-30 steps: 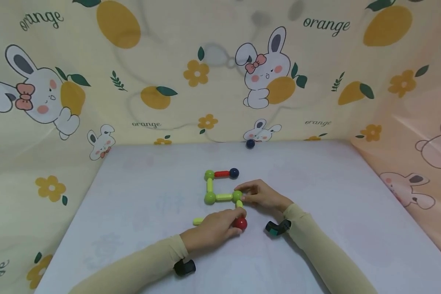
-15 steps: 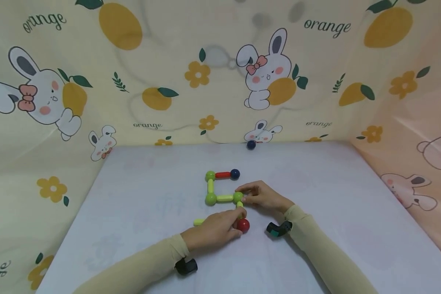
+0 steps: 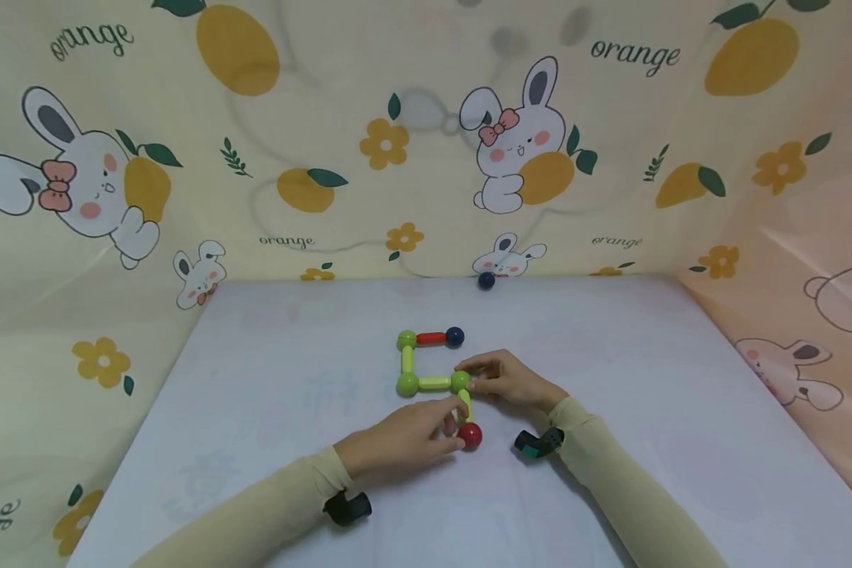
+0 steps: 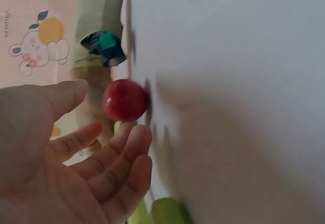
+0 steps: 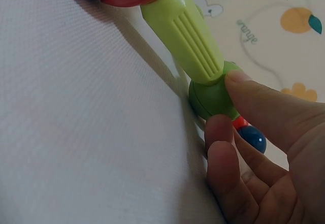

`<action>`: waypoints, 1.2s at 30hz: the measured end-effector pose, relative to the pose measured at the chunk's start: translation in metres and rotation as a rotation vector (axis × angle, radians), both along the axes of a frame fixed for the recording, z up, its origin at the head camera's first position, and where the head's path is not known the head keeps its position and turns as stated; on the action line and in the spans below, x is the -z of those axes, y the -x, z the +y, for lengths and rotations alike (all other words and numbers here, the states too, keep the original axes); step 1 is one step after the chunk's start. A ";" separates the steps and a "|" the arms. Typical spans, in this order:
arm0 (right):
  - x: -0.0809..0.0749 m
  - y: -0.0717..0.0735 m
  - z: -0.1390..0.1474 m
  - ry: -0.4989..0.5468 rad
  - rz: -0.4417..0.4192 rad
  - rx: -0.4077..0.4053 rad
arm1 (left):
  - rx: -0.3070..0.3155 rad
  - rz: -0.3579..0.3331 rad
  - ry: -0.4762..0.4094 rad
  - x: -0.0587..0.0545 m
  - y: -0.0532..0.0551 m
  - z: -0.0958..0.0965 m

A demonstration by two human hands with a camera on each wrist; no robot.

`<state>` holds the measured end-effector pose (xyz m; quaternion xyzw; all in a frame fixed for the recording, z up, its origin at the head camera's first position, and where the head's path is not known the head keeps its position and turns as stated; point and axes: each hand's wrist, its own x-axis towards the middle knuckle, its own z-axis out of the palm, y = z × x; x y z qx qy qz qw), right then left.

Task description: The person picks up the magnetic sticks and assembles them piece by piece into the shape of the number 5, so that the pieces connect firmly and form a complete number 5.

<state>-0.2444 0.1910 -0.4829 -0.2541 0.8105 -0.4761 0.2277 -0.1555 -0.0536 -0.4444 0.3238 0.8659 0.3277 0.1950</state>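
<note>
On the white table lies a chain of green balls and yellow-green rods. Its near rod (image 5: 185, 36) ends in a red ball (image 3: 470, 436). My right hand (image 3: 511, 379) pinches the green ball (image 5: 210, 97) at the rod's other end between thumb and fingers. Close to the red ball, my left hand (image 3: 405, 434) has its fingers loosely spread; in the left wrist view a gap shows between thumb and fingertips, with the red ball (image 4: 125, 100) just beyond them. Farther along, a red rod (image 3: 431, 338) links another green ball (image 3: 407, 340) to a dark blue ball (image 3: 454, 337).
A loose dark blue ball (image 3: 486, 281) sits at the table's back edge, by the patterned cloth (image 3: 355, 197) with rabbits and oranges. Black wrist bands (image 3: 348, 508) are worn on both arms. A green piece (image 4: 169, 211) shows at the bottom of the left wrist view.
My left hand has loosened and drawn slightly left off the red ball, baring more of the near rod. The rod seen left of that hand is now covered. My right hand stays put.
</note>
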 end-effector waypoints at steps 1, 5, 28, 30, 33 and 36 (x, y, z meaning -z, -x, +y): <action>0.000 0.000 0.000 0.002 -0.002 0.000 | 0.007 0.007 -0.018 -0.002 0.001 -0.001; -0.001 0.001 0.001 -0.004 0.007 -0.001 | 0.011 0.015 -0.060 -0.015 0.006 -0.008; 0.001 0.000 0.004 0.018 0.018 -0.010 | -0.064 0.013 0.079 -0.018 0.012 -0.084; 0.001 0.000 0.004 0.017 0.017 -0.008 | -0.060 0.018 0.078 -0.014 0.010 -0.086; 0.000 -0.001 0.002 0.012 0.018 -0.006 | -0.066 0.023 0.087 -0.008 0.008 -0.087; -0.002 -0.003 0.001 0.000 0.022 -0.008 | -0.070 0.042 0.096 -0.002 0.006 -0.087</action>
